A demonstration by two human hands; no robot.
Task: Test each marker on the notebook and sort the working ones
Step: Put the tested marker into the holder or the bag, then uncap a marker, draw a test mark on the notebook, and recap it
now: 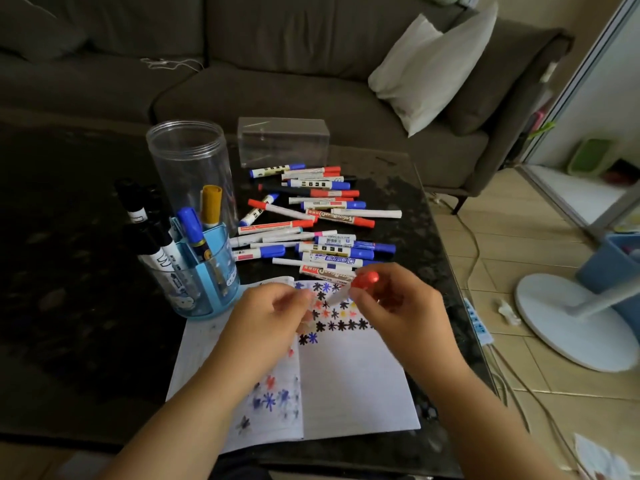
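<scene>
Grip first: right hand (391, 303) pinches a red cap (367, 279) between thumb and fingertips, left hand (273, 317) pinches the white marker (337, 296) barrel lower down, fingers curled round it; motion blur hides the tip, so can't tell whether the cap is seated or just parted. Two-handed hold reads as capping or uncapping, one hand fixing the barrel while the other works the cap along its axis. Both hands hover just above the notebook (353, 382), which lies open on the tabletop (86, 306), right over the rows of star test marks (341, 323), so the stroke lands with little travel. Forearms come in from the bottom edge, angled inward, wrists raised, neither resting on the page. Untested pile (311, 216) lies just beyond the notebook, within easy reach. Blue holder (197, 271) to the left carries upright markers, probably the working ones. Tall clear jar (192, 168) behind it and clear box (283, 142) behind the pile, contents unclear.
</scene>
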